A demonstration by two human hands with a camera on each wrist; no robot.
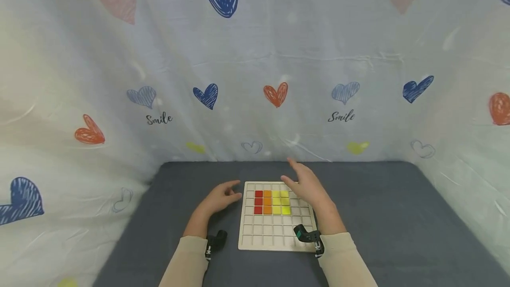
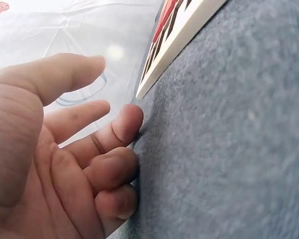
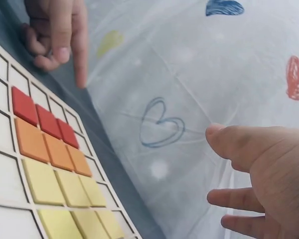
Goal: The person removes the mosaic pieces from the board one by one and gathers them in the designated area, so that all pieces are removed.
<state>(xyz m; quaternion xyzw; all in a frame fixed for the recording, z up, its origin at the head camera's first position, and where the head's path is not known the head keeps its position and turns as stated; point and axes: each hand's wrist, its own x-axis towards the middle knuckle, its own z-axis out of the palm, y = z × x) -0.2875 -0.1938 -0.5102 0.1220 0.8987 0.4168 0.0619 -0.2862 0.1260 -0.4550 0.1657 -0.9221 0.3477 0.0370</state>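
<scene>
A pale wooden grid board (image 1: 264,239) lies flat on the table in the head view. Short columns of square tiles fill part of its grid: red tiles (image 1: 258,202), orange tiles (image 1: 267,201) and two columns of yellow tiles (image 3: 72,188). My left hand (image 1: 218,197) is beside the board's left edge, its fingers loosely bent and holding nothing; in the left wrist view its fingertips (image 2: 128,122) are low at the grey cloth. My right hand (image 1: 308,186) hovers over the board's upper right part with thumb and fingers spread, nothing between them. It hides some of the squares there.
Dark grey cloth (image 1: 382,220) covers the table around the board. Behind and at both sides hangs a pale curtain (image 1: 255,34) printed with hearts. Each wrist carries a small black camera, one of them on the right wrist (image 1: 307,234) overlapping the board's lower right corner.
</scene>
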